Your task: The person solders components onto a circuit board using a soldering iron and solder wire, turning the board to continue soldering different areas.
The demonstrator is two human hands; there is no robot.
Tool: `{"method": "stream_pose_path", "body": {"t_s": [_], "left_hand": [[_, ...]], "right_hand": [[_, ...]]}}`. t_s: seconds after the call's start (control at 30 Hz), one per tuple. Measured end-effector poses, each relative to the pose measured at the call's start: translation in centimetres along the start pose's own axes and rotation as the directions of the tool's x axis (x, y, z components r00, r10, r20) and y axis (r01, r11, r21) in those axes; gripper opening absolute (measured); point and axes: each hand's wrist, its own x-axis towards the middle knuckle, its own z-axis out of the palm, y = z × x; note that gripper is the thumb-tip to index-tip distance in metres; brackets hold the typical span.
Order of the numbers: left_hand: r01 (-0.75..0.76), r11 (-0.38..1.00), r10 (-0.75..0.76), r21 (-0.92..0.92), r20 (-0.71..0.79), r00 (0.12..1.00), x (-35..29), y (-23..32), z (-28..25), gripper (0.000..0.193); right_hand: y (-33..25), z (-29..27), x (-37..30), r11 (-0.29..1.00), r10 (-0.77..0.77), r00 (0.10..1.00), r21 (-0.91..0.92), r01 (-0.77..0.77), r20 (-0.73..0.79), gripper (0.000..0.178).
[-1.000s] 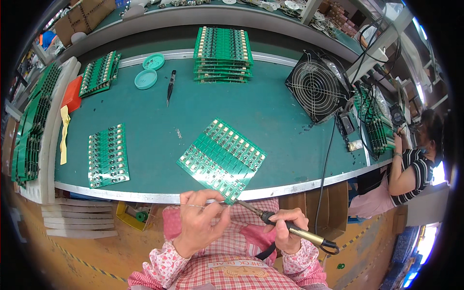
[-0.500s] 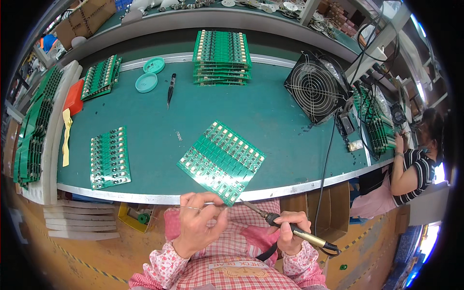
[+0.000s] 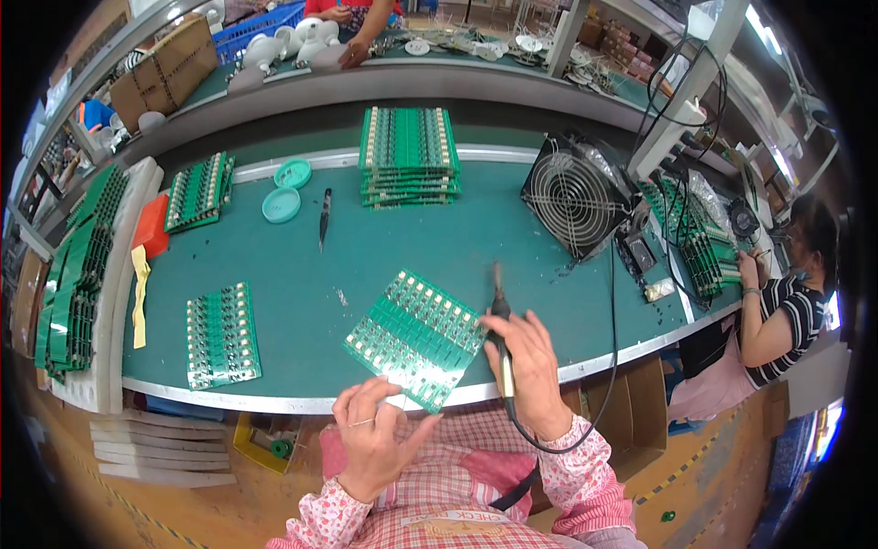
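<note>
A green circuit board panel [image 3: 416, 339] with rows of small parts lies turned at an angle, its near corner past the table's front edge. At that near side is my left hand [image 3: 377, 432], thumb and fingers apart, fingertips by the board's edge; I cannot tell whether they touch it. My right hand [image 3: 530, 371] holds a soldering iron [image 3: 499, 306] just right of the board. Its tip points away from me over the table, and its cord loops below my wrist. Part of the handle is hidden under my fingers.
A second board panel [image 3: 222, 336] lies left; stacked boards [image 3: 409, 151] stand at the back. Tweezers [image 3: 325, 220], a teal dish [image 3: 281, 205] and a red box [image 3: 153, 227] are left. A black fan [image 3: 578, 197] stands right. Another person [image 3: 777, 302] works at far right.
My right hand has swung the soldering iron from below the board's near corner up to its right side. My left thumb and fingers have spread. A person's arms have appeared at the back.
</note>
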Motion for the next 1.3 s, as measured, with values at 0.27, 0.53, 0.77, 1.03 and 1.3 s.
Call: {"method": "stream_pose_path", "body": {"t_s": [0.27,0.53,0.77,1.03,1.3], "left_hand": [[-0.027,0.999,0.027,-0.033,0.008,1.0,0.7,-0.4,-0.8,0.04],[0.307,0.869,-0.374,-0.389,-0.109,0.921,5.5,-3.4,-3.3,0.017],[0.557,0.436,-0.309,-0.707,0.464,0.83,11.4,-6.8,-3.9,0.026],[0.627,0.019,-0.171,-0.779,0.616,0.769,11.2,-7.0,-1.8,0.022],[0.488,0.014,-0.337,-0.873,0.456,0.824,10.4,-5.0,-0.2,0.019]], "right_hand": [[-1.1,0.9,0.5,0.228,0.468,0.862,0.916,-0.331,0.196,0.027],[0.1,0.1,1.0,0.125,0.476,0.868,0.966,-0.225,0.14,0.026],[1.9,-0.9,1.7,0.039,0.425,0.869,0.954,-0.298,0.254,0.026],[2.9,-0.3,4.2,-0.018,0.515,0.799,0.936,-0.353,0.311,0.033],[0.2,1.1,2.2,-0.076,0.516,0.828,0.975,-0.21,0.219,0.036]]}}
